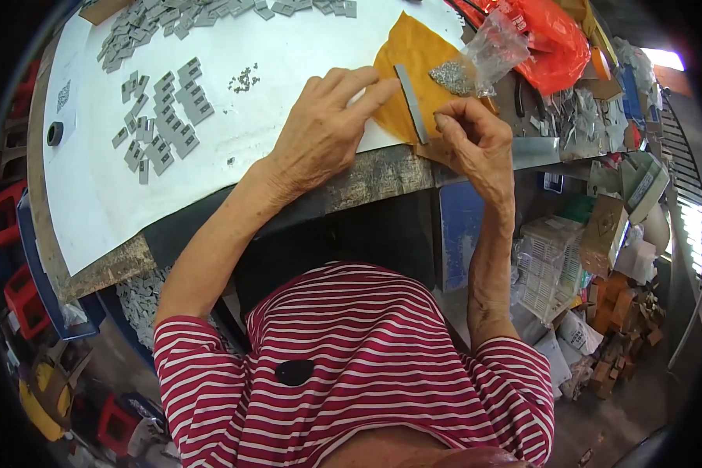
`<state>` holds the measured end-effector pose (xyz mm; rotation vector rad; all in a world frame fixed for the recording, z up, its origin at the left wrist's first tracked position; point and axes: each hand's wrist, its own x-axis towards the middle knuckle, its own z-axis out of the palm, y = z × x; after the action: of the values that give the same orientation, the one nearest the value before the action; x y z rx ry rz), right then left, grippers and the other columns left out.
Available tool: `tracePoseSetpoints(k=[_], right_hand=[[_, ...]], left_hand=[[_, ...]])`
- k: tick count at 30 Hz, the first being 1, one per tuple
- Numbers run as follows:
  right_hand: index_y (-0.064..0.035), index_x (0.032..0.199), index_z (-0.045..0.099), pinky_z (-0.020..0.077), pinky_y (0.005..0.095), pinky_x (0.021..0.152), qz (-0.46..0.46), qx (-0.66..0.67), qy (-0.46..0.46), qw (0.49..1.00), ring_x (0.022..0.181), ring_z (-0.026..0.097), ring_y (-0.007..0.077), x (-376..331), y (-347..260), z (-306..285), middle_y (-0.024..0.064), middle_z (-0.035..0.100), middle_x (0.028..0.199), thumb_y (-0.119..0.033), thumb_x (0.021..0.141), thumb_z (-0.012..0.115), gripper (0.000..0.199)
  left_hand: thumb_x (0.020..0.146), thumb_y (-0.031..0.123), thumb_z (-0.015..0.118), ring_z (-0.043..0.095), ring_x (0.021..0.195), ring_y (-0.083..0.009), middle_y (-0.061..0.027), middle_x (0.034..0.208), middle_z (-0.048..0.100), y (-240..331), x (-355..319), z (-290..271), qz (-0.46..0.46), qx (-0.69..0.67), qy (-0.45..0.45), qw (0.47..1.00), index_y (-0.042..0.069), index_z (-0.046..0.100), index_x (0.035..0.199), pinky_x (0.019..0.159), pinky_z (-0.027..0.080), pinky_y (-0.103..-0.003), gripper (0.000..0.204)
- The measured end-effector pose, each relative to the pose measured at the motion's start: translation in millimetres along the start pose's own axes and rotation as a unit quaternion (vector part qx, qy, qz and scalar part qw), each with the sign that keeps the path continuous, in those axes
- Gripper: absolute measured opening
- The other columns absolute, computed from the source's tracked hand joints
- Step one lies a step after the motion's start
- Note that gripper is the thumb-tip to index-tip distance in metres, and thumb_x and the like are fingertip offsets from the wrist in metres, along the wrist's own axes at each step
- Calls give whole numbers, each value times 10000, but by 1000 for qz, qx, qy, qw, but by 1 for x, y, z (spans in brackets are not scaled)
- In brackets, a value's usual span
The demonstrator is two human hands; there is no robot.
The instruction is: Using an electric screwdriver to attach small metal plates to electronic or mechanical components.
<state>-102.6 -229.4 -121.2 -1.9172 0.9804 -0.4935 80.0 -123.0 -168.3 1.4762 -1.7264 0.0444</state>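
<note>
The work surface is a smooth white sheet [234, 129] over a board with a rough, worn wooden edge [382, 178]. A flexible yellow-orange sheet [404, 47], softly creased, lies at the right; on it sits a heap of small silvery parts [447, 78], shiny and granular, beside a crumpled clear plastic bag [501, 51]. Flat grey plates [164, 125], rectangular and notched, stand in overlapping rows at the left. The grey strip [410, 101] lies on the yellow-orange sheet, between the left hand [320, 121] and the right hand [482, 144]. The left index fingertip meets or nearly meets its left edge near the far end; the left fingers are extended, the thumb is hidden, and any grip cannot be determined. The right thumb and index finger form a narrow pinch just right of the near end; any part held is too small to discern. The strip is straight, narrow and matte, tilted slightly, far end leftward.
</note>
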Motion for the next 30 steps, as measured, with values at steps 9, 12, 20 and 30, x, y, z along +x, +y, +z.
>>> tracePoseSetpoints(k=[9, 12, 20, 30], right_hand=[[9, 863, 592, 464, 303, 605, -122, -139, -38, 982, 642, 599, 207, 48, 4, 4, 124, 609, 717, -123, 801, 574, 147], [-6, 877, 598, 473, 305, 629, -161, -155, -50, 973, 690, 616, 221, 73, 17, 8, 127, 619, 754, -122, 799, 573, 141], [-54, 898, 602, 473, 321, 628, -329, -268, -47, 904, 735, 610, 267, 94, 28, 18, 98, 616, 828, -102, 809, 563, 109], [-78, 861, 574, 458, 350, 555, -388, -320, -60, 862, 675, 588, 288, 95, 29, 16, 82, 577, 781, -107, 799, 581, 69]], left_hand=[[718, -26, 568, 376, 1197, -241, -57, 1266, 444, 2, -9, 10, 27, 131, -133, 982, 110, 465, 1233, 987, 294, -406, 542], [723, -37, 557, 365, 1211, -242, -61, 1261, 444, 2, -8, 11, 18, 105, -137, 985, 101, 468, 1218, 994, 290, -406, 522], [754, -19, 523, 385, 1184, -242, -76, 1182, 467, 0, -9, 11, -3, 107, -188, 976, 71, 495, 1148, 993, 293, -416, 405], [749, -21, 539, 396, 1164, -239, -71, 1167, 469, 0, -8, 11, -7, 105, -195, 975, 65, 506, 1134, 984, 296, -429, 396]])
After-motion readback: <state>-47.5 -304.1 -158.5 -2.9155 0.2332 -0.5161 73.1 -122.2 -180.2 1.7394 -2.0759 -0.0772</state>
